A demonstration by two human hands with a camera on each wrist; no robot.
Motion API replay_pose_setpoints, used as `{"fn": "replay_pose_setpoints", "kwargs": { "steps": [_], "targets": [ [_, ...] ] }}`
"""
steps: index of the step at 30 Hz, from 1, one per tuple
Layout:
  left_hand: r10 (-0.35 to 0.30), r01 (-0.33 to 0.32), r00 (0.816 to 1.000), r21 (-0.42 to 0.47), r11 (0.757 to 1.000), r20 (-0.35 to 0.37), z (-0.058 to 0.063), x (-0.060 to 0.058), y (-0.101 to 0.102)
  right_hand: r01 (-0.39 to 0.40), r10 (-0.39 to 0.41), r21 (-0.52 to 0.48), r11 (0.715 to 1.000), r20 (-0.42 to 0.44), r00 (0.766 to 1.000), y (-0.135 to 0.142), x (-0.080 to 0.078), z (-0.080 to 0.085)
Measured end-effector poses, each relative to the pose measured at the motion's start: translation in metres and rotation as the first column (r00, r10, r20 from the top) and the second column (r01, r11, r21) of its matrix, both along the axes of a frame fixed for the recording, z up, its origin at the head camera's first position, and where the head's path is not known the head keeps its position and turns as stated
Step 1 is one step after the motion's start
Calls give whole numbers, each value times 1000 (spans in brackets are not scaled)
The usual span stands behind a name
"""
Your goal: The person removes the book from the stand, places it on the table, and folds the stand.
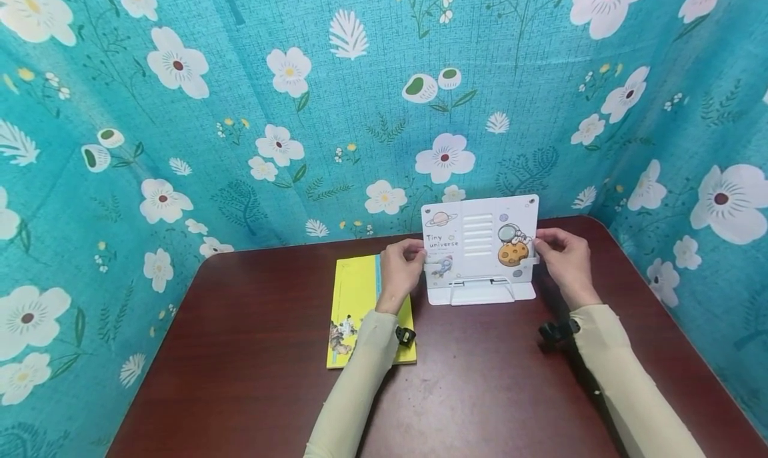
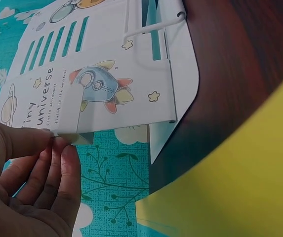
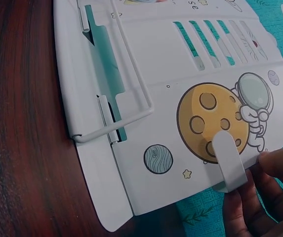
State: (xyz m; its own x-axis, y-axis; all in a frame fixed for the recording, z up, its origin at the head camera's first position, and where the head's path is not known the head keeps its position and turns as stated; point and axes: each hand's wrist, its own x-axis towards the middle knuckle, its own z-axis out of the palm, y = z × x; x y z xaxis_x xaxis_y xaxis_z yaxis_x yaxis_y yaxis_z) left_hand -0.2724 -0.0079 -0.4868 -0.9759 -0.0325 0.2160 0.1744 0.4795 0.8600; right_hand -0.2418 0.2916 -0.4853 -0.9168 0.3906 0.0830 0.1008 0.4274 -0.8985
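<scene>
A white metal book stand with "Tiny universe" print, a rocket and an astronaut on a moon stands tilted back near the table's rear edge. At its left edge my left hand pinches the side clip between thumb and fingers. My right hand grips the opposite edge, thumb in front and fingers behind, close to the other clip. Along the front of the stand's base runs a white wire bracket. No book rests on the stand.
A yellow book lies flat on the dark reddish table, partly under my left forearm. Behind the table hangs a teal floral curtain. A black wrist strap is on my right wrist.
</scene>
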Motion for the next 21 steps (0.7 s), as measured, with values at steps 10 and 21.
{"fn": "replay_pose_setpoints", "kwargs": {
  "steps": [10, 21],
  "targets": [
    [-58, 58, 998, -20, 998, -12, 3, 5, 1, 19, -19, -9, 1000, 3, 1000, 4, 1, 1],
    [-176, 178, 984, -96, 979, 29, 13, 11, -3, 44, -44, 19, 999, 17, 999, 8, 0, -1]
  ]
}}
